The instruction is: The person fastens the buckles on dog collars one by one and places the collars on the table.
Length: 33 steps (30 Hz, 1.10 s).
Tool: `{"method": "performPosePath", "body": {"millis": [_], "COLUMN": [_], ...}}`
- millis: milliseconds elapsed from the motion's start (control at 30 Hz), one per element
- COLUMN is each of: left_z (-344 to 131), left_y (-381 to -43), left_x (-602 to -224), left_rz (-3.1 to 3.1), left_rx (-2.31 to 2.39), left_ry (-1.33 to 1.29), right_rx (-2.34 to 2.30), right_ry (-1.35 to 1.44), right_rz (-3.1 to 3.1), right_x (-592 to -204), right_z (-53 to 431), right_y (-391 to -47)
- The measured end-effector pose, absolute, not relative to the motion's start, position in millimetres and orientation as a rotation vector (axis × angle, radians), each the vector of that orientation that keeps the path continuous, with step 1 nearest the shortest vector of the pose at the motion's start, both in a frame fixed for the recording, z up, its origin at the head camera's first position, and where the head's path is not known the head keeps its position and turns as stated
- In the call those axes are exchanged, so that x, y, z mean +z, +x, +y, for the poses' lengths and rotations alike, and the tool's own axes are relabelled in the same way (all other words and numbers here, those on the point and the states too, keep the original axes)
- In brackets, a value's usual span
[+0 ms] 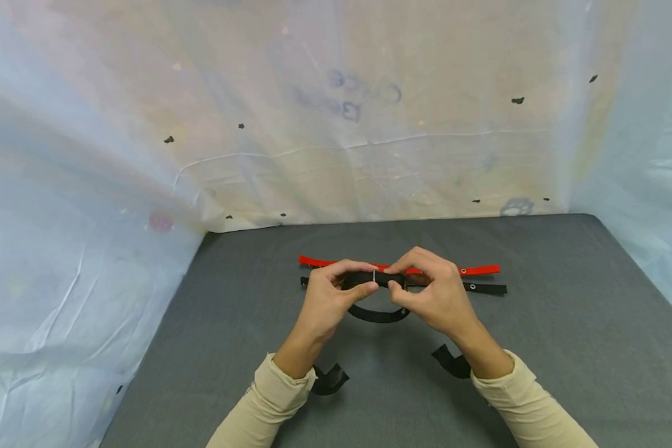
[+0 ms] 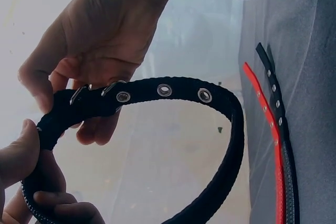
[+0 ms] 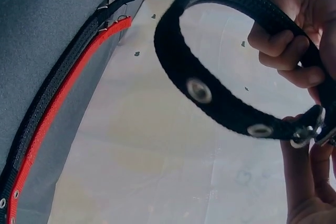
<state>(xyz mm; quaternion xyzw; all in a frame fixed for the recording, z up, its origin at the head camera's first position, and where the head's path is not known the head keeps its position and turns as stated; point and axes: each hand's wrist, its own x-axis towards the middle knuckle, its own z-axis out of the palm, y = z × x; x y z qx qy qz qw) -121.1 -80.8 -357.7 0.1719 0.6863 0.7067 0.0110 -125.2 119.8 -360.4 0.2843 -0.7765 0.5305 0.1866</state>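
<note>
A black dog collar [image 1: 379,316] is closed into a loop and held up between both hands, above the grey table. My left hand [image 1: 329,300] pinches its upper band between thumb and fingers. On the other side of a thin metal loop, my right hand [image 1: 438,295] pinches the same band. Metal-rimmed holes run along the collar [image 2: 181,88] in the left wrist view, and its metal buckle [image 3: 328,136] shows by the fingers in the right wrist view. Fingers partly hide the buckle and the collar's end.
Behind the hands, a red collar [image 1: 480,270] and another black collar [image 1: 486,289] lie straight, side by side, on the grey table [image 1: 246,323]. Translucent plastic sheeting [image 1: 369,174] hangs at the back and both sides. Black bands stand out near both wrists.
</note>
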Motion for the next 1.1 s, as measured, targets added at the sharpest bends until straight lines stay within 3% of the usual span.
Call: {"method": "performPosePath", "body": {"millis": [1100], "left_z": [-89], "left_y": [-123], "left_x": [-348], "left_rz": [1.885], "left_rx": [2.420], "left_ry": [0.385], "right_rx": [1.328], "right_ry": [0.732], "right_rz": [-2.305], "right_x": [-355], "right_z": [122], "right_y": [-127]}}
